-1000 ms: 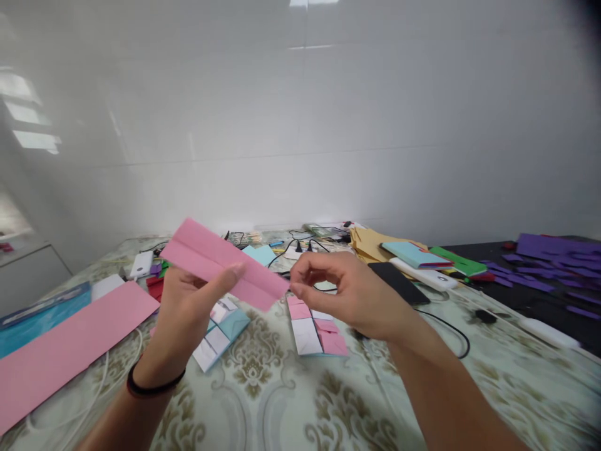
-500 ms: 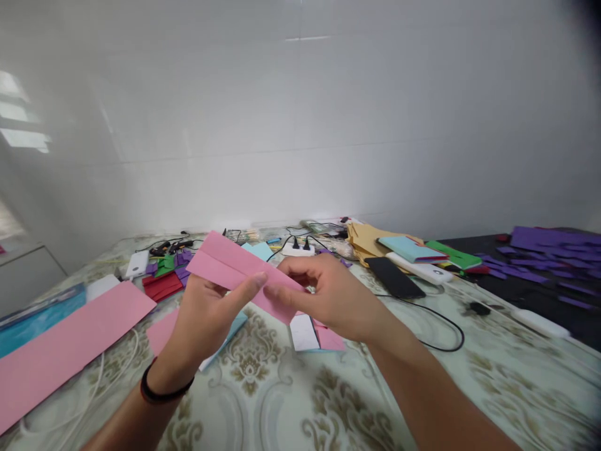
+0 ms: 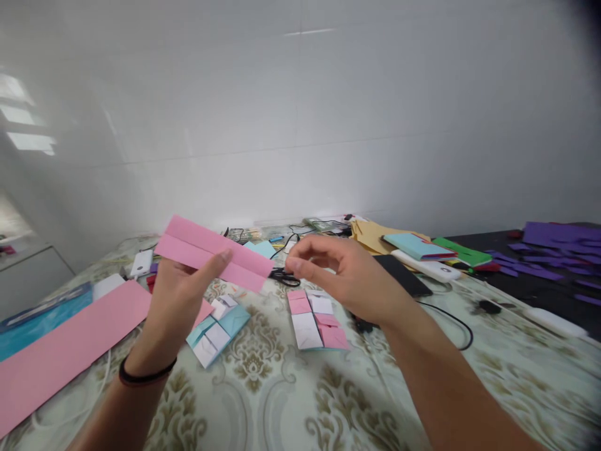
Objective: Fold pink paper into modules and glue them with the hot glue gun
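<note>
While the left hand [image 3: 176,304] pinches a creased pink paper strip [image 3: 211,243] between thumb and fingers, the right hand [image 3: 350,272] hangs just beyond its end, fingers curled toward the thumb; whether the fingertips grip anything cannot be told. The strip is held aloft above the patterned counter [image 3: 263,413], tilted down toward the right hand. One lengthwise crease is done; no crosswise fold shows, and the strip appears joined to nothing, so its shaping looks to be at an early stage. Below and between the hands lie two pieces already worked into flapped panels, one blue and white [image 3: 235,321], the other pink and white [image 3: 307,329]. Left of the left hand, a broad pink sheet [image 3: 70,351] shows no crease. Black-handled scissors [image 3: 285,280] rest just behind the right hand's fingertips; well to its right, purple paper pieces [image 3: 558,235] are spread.
</note>
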`<action>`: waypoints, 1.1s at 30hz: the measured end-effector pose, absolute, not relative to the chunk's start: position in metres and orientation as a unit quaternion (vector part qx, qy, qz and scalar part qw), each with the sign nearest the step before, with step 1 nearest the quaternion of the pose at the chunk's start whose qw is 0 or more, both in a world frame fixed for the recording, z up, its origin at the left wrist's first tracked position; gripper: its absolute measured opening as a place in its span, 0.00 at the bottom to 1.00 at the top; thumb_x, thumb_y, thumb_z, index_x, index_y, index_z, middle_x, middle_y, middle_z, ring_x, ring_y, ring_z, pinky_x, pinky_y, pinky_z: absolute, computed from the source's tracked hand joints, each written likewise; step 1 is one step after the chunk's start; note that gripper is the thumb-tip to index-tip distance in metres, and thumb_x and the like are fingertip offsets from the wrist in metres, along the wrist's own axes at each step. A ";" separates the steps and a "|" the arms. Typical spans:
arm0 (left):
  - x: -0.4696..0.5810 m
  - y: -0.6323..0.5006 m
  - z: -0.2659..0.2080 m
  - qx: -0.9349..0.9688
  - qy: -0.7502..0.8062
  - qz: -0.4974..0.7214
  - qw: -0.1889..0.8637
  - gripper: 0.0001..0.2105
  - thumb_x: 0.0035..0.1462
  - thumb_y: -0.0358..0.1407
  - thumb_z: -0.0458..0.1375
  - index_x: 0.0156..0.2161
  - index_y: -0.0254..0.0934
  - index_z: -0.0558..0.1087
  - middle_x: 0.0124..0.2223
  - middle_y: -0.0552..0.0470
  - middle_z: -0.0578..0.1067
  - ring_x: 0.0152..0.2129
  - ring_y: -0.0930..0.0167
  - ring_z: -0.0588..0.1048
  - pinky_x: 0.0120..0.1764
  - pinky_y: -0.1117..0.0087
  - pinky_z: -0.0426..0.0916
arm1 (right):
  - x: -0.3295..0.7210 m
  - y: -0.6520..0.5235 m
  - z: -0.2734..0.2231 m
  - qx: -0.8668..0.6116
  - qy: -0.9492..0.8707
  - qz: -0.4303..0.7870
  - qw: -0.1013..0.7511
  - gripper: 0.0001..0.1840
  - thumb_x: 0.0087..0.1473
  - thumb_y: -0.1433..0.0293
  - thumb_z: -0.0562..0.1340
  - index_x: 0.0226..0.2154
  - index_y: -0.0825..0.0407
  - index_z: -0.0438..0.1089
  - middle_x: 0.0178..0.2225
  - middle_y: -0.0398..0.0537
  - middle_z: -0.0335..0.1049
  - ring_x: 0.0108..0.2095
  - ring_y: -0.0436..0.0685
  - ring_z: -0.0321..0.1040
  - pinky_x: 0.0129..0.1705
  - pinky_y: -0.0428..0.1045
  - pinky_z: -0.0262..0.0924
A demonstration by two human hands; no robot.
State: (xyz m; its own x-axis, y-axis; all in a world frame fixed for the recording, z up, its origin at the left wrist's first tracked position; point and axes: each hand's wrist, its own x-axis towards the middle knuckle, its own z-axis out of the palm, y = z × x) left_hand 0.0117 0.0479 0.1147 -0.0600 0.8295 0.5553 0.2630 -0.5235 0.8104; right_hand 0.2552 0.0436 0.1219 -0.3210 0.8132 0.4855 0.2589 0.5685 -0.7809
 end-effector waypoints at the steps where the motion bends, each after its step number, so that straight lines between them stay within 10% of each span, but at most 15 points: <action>1: 0.014 0.046 0.115 0.650 0.436 0.574 0.243 0.11 0.60 0.43 0.66 0.33 0.36 0.77 0.31 0.51 0.77 0.30 0.66 0.75 0.31 0.70 0.70 | 0.252 0.042 0.121 -0.345 -0.753 0.280 0.486 0.08 0.63 0.63 0.66 0.34 0.49 0.74 0.36 0.44 0.76 0.38 0.53 0.74 0.42 0.49 0.69; 9: 0.031 0.037 0.110 0.769 0.411 0.415 0.261 0.23 0.67 0.45 0.55 0.22 0.37 0.63 0.21 0.59 0.55 0.19 0.76 0.51 0.21 0.71 0.45 | 0.233 0.037 0.113 -0.326 -0.804 0.207 0.451 0.05 0.60 0.67 0.70 0.38 0.47 0.74 0.43 0.43 0.76 0.43 0.54 0.72 0.47 0.52 0.70; 20: 0.027 0.038 0.111 0.773 0.407 0.426 0.237 0.14 0.64 0.40 0.58 0.27 0.37 0.71 0.26 0.53 0.73 0.23 0.71 0.70 0.24 0.72 0.61 | 0.234 0.043 0.111 -0.384 -0.770 0.278 0.428 0.07 0.63 0.63 0.67 0.38 0.47 0.71 0.39 0.43 0.77 0.38 0.54 0.75 0.43 0.52 0.74; 27: 0.022 0.043 0.111 0.801 0.400 0.400 0.198 0.06 0.61 0.32 0.56 0.32 0.40 0.66 0.29 0.56 0.71 0.26 0.71 0.70 0.30 0.72 0.65 | 0.239 0.043 0.108 -0.375 -0.729 0.288 0.494 0.31 0.63 0.65 0.67 0.64 0.38 0.58 0.58 0.51 0.71 0.43 0.56 0.78 0.43 0.54 0.76; 33: 0.025 0.041 0.112 0.840 0.416 0.308 0.161 0.13 0.68 0.40 0.54 0.31 0.41 0.61 0.26 0.58 0.66 0.23 0.72 0.62 0.26 0.72 0.56 | 0.245 0.043 0.115 -0.356 -0.770 0.305 0.432 0.17 0.62 0.61 0.68 0.52 0.44 0.74 0.52 0.49 0.76 0.48 0.59 0.76 0.45 0.53 0.73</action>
